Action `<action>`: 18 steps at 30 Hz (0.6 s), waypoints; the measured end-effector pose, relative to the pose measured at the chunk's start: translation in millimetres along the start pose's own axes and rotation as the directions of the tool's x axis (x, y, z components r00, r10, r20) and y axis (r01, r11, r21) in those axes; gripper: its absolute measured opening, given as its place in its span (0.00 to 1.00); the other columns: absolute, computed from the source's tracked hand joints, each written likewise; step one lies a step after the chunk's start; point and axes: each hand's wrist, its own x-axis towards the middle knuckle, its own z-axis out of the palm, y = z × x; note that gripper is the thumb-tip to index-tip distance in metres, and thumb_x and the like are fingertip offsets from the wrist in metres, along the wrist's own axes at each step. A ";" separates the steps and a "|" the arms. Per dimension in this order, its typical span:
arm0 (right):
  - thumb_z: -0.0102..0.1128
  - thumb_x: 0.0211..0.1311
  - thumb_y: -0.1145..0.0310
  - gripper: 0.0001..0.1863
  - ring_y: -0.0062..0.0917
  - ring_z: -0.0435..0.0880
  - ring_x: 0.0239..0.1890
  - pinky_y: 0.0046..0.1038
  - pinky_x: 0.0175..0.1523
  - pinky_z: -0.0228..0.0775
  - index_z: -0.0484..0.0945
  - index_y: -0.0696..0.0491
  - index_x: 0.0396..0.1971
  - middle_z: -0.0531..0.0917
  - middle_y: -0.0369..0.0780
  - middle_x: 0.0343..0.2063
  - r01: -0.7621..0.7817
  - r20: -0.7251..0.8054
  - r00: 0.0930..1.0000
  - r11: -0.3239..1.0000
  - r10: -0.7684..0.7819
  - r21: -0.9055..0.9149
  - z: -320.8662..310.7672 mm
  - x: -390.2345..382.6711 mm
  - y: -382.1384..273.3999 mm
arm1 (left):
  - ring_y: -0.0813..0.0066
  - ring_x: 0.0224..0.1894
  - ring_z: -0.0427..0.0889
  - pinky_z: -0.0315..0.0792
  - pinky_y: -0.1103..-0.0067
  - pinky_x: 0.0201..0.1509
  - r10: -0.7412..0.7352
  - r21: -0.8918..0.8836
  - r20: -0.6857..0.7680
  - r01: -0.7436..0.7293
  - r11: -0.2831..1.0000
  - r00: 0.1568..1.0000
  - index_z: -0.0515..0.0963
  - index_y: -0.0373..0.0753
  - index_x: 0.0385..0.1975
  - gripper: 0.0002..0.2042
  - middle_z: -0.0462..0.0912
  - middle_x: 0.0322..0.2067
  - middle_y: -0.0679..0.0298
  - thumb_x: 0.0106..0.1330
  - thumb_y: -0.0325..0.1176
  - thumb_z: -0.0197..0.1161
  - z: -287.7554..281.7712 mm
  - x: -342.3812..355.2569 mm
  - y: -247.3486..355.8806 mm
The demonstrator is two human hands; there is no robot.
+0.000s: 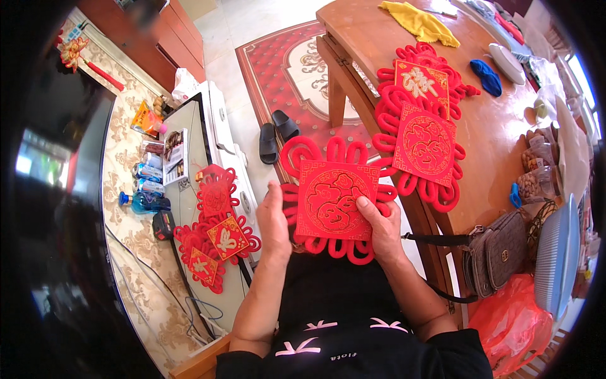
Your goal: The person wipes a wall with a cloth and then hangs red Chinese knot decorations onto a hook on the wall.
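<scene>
A red Chinese knot ornament (336, 199) with a square gold-patterned panel and looped cords around its edges is held up in front of my body. My right hand (385, 234) grips its right side, thumb pressed on the front of the panel and the other fingers mostly hidden behind. On the other side my left hand (274, 218) stands upright with its fingers straight, palm turned toward the left loops; whether it touches them I cannot tell. Two joined knot ornaments (426, 142) lie at the left edge of the wooden table, close to the held one.
More red knot ornaments (218, 237) lie on the cabinet to the left, near a blue bottle (146, 202). The wooden table (486, 142) carries a yellow cloth (420, 22) and a grey-brown bag (499, 252). Black slippers (268, 144) rest by the patterned rug (268, 69).
</scene>
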 end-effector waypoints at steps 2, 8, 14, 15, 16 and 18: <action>0.62 0.65 0.66 0.17 0.19 0.81 0.41 0.24 0.49 0.73 0.77 0.61 0.48 0.83 0.38 0.41 0.008 0.024 1.000 1.000 -0.008 0.027 0.7 0.4 -0.7 | 0.74 0.39 0.83 0.78 0.77 0.43 -0.036 -0.120 -0.152 0.017 0.993 0.988 0.78 0.33 0.43 0.19 0.83 0.38 0.63 0.75 0.45 0.51 -5.9 11.9 9.8; 0.61 0.66 0.66 0.18 0.20 0.81 0.42 0.24 0.49 0.73 0.76 0.62 0.49 0.83 0.39 0.42 0.032 0.004 0.999 0.999 -0.032 0.023 8.8 8.6 -1.7 | 0.75 0.44 0.79 0.72 0.76 0.51 0.465 0.371 0.055 -0.451 0.812 0.883 0.76 0.31 0.51 0.17 0.81 0.43 0.61 0.73 0.38 0.54 -1.7 -1.6 22.0; 0.60 0.67 0.66 0.16 0.19 0.81 0.41 0.24 0.48 0.73 0.76 0.61 0.49 0.83 0.38 0.41 0.068 0.003 0.998 0.997 -0.068 0.021 17.6 20.7 -6.9 | 0.69 0.43 0.80 0.72 0.74 0.50 0.338 0.492 0.100 -0.342 0.800 0.936 0.76 0.31 0.50 0.16 0.82 0.43 0.59 0.74 0.38 0.52 5.7 -9.9 -1.8; 0.59 0.67 0.66 0.16 0.19 0.80 0.41 0.24 0.48 0.73 0.77 0.61 0.49 0.83 0.38 0.41 0.074 -0.006 0.997 0.997 -0.074 0.014 16.0 22.2 -4.4 | 0.68 0.44 0.81 0.72 0.74 0.51 0.273 0.435 0.108 -0.292 0.851 0.956 0.76 0.31 0.50 0.17 0.82 0.44 0.59 0.75 0.39 0.51 -3.9 -2.7 -9.1; 0.59 0.67 0.66 0.16 0.19 0.80 0.41 0.24 0.48 0.73 0.77 0.61 0.48 0.83 0.37 0.40 0.091 -0.031 0.995 0.995 -0.090 0.032 17.2 22.5 -2.8 | 0.68 0.45 0.81 0.72 0.73 0.52 0.207 0.377 0.119 -0.238 0.895 0.971 0.76 0.32 0.50 0.17 0.82 0.45 0.59 0.76 0.40 0.49 -10.2 2.0 -15.2; 0.59 0.67 0.66 0.15 0.18 0.80 0.41 0.23 0.48 0.72 0.77 0.61 0.47 0.83 0.37 0.39 0.125 -0.077 0.990 0.990 -0.120 0.067 23.0 25.0 1.8 | 0.67 0.49 0.80 0.71 0.72 0.56 0.029 -0.032 -0.029 -0.030 0.999 0.999 0.76 0.35 0.52 0.19 0.82 0.48 0.59 0.76 0.43 0.48 3.0 2.4 -2.7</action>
